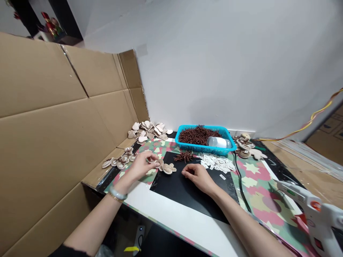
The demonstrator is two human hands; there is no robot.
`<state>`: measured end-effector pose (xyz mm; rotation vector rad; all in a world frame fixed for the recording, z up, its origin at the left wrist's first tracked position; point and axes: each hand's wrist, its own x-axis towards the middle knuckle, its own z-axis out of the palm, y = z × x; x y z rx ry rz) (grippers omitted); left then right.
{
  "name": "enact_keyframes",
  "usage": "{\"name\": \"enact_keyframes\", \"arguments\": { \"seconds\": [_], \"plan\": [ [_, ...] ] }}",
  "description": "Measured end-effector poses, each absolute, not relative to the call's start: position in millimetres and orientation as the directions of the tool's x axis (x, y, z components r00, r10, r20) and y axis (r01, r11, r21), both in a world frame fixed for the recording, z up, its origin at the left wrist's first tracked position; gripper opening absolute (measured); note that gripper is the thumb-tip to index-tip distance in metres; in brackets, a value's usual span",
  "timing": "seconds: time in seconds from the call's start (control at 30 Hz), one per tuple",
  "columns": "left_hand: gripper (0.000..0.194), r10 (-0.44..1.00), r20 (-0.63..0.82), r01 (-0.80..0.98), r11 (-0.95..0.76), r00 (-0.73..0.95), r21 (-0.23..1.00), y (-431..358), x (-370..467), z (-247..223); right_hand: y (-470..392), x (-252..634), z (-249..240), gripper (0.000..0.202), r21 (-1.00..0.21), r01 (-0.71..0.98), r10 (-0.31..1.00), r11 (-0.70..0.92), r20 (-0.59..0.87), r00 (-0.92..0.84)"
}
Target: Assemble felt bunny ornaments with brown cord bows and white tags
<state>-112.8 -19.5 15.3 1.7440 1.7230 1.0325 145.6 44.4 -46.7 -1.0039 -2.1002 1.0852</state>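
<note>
My left hand (144, 165) is at the left edge of the black mat (177, 187), thumb and fingertips closed at a small beige felt piece (160, 165). Touching or overlapping that piece is another beige felt animal shape (168, 169) with rounded ears. My right hand (197, 175) rests over the mat, fingers curled and thumb against the index finger; anything between them is hidden. Beyond it lie a small heap of brown twisted bows (184, 156) and a pile of white printed labels (217, 163). One label (222, 176) lies apart on the mat.
A blue basket (205, 147) holds brown bows and a clear bottle (219, 142). Felt pieces (150, 130) are heaped at the back left, more (123, 159) at the left edge. A white glue gun (311, 210) stands at right; a black cable (240, 182) crosses the table. Cardboard (53, 135) walls the left.
</note>
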Motion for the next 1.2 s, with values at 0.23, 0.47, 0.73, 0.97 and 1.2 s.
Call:
{"name": "enact_keyframes", "arguments": {
  "seconds": [0.23,0.47,0.73,0.97,1.2],
  "plan": [
    [0.032,0.994,0.016,0.683,0.063,-0.108,0.728,-78.5,-149.2,-28.8,43.5,143.5,-51.2,0.023,-0.83,0.395,0.811,0.393,0.11,-0.575],
    [0.021,0.987,0.146,0.636,-0.066,-0.074,0.769,-77.0,-138.1,-42.1,38.5,143.5,-45.6,0.024,-0.894,0.293,0.83,0.338,0.136,-0.541],
    [0.015,0.841,0.538,0.591,-0.466,0.063,0.659,-67.0,-73.6,-16.9,16.7,134.9,-12.8,0.045,-0.999,-0.036,0.691,0.01,0.033,-0.723],
    [0.015,0.629,0.769,0.541,-0.689,0.115,0.482,-78.6,-47.2,-19.4,-5.2,135.4,1.8,0.038,-0.963,-0.069,0.546,-0.259,-0.087,-0.833],
    [0.033,0.833,0.489,0.393,-0.553,0.258,0.735,-64.4,-60.9,-2.4,-33.9,145.2,-3.0,0.039,-0.953,-0.093,0.741,-0.287,-0.159,-0.653]
  ]
}}
